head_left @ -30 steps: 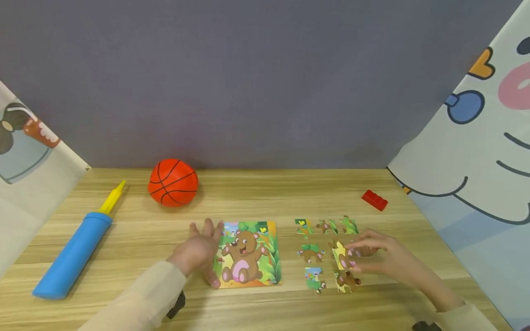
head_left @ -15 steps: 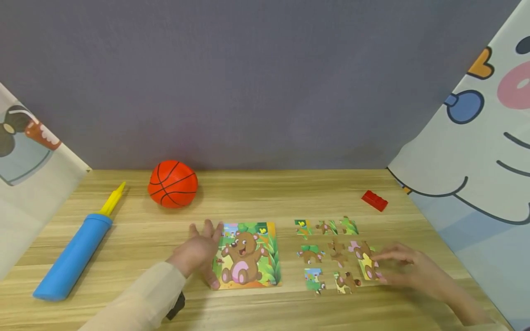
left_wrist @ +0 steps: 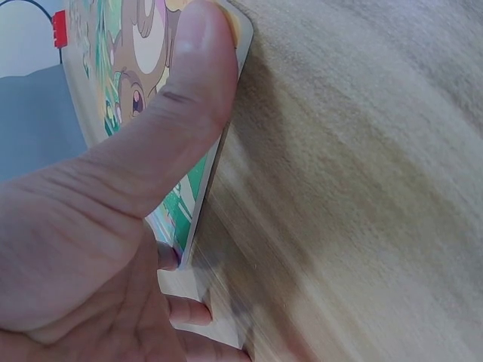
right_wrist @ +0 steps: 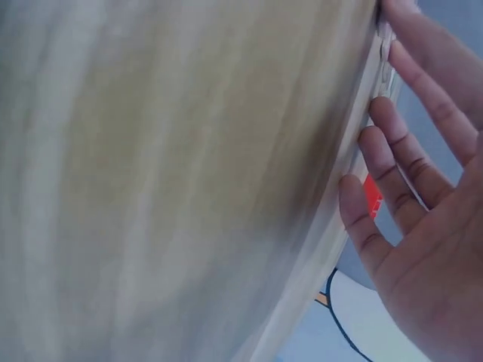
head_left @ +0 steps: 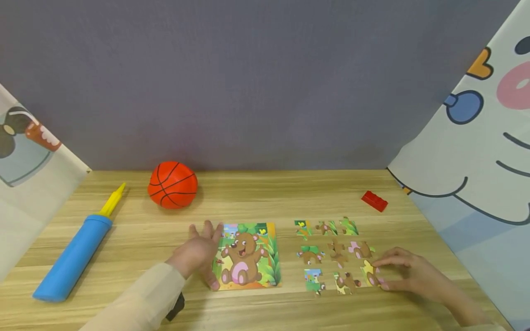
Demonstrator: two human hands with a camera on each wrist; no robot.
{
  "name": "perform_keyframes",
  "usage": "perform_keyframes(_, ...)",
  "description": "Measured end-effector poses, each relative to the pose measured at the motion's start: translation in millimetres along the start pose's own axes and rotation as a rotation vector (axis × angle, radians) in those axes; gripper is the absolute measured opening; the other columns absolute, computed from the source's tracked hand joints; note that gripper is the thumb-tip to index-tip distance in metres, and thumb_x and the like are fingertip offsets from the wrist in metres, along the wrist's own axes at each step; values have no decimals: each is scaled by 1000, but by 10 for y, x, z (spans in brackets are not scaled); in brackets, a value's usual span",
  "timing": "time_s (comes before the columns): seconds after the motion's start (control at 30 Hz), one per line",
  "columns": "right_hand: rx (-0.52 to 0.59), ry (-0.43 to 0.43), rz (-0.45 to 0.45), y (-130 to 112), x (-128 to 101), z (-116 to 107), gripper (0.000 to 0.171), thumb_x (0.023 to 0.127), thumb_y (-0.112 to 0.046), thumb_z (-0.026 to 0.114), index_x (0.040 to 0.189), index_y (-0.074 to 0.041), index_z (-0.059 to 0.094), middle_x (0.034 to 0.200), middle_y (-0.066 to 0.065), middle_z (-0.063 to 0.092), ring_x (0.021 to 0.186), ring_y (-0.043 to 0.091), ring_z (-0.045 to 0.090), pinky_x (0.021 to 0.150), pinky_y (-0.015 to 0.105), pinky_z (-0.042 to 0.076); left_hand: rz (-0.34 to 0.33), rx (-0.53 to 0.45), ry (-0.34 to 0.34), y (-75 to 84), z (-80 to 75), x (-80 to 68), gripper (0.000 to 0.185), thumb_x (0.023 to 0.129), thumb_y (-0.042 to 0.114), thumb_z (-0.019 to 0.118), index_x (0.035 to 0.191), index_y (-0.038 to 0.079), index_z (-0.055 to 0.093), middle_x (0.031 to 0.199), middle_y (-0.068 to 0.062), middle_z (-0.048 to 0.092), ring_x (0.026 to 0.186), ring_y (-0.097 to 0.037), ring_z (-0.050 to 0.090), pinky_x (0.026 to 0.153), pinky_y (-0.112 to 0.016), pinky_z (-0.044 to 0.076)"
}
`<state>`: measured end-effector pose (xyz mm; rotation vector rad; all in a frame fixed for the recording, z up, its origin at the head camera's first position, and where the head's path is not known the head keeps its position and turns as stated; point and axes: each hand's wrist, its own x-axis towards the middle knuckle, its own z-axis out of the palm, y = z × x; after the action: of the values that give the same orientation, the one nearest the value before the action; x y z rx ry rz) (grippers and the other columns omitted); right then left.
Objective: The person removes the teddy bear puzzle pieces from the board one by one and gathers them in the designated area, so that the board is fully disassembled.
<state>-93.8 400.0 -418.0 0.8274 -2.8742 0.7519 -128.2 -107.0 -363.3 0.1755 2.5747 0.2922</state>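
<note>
A bear picture puzzle board [head_left: 248, 255] lies flat on the wooden table [head_left: 256, 197]. My left hand [head_left: 200, 250] rests flat on its left edge with fingers straight. In the left wrist view the thumb [left_wrist: 177, 105] presses on the board [left_wrist: 113, 75] at its corner. Right of the board, several loose puzzle pieces [head_left: 327, 250] lie in rows. My right hand [head_left: 407, 273] touches a yellow and brown piece [head_left: 370, 275] at the near right of those rows. In the right wrist view the fingers [right_wrist: 392, 170] are spread and nearly straight against the table edge.
An orange toy basketball [head_left: 172, 183] sits at the back left. A blue pump with a yellow tip [head_left: 74, 250] lies on the left. A red brick [head_left: 374, 200] lies at the back right. Printed cloth panels [head_left: 476, 151] stand at both sides.
My right hand has moved the yellow and brown piece from the middle of the rows out to the right and then nearer, to the near right spot. The left hand has not moved.
</note>
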Motion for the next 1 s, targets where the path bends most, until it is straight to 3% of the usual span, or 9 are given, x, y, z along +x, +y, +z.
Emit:
perform_keyframes(0.3,-45,-19,-29,-1,26,-10,49,68,-27,95,112,-31,74,109,-18,62,101,-2,56,80,18,50,-1,-2,4,-14,13,7,144,51,28,98,162,3,10,165,-30,-2,144,-63,0,90,-87,36)
perform_keyframes(0.4,-21,-11,-33,-5,48,-25,45,70,-23,93,110,-27,74,106,-16,66,99,-2,59,77,21,54,10,11,8,-9,9,-2,144,51,28,98,162,2,10,165,-32,-1,144,-64,2,89,-83,42)
perform_keyframes(0.53,53,5,22,-37,110,-54,34,77,-13,88,108,-17,74,101,-12,70,91,-2,62,70,23,58,43,25,20,6,-1,-22,143,51,28,99,160,-2,12,163,-35,1,142,-67,5,87,-73,51)
perform_keyframes(0.73,108,35,156,-216,247,-117,24,90,-9,76,114,-6,73,98,-12,70,87,-2,60,70,23,58,76,19,31,6,-10,-32,141,52,28,98,159,-5,13,162,-37,3,140,-69,7,90,-69,53)
perform_keyframes(1.0,63,34,176,-599,464,-180,26,95,-21,73,120,-17,73,108,-6,71,92,-1,61,73,26,58,61,-27,33,-30,-12,-40,143,50,29,99,160,-3,13,162,-37,1,142,-67,4,100,-76,40)
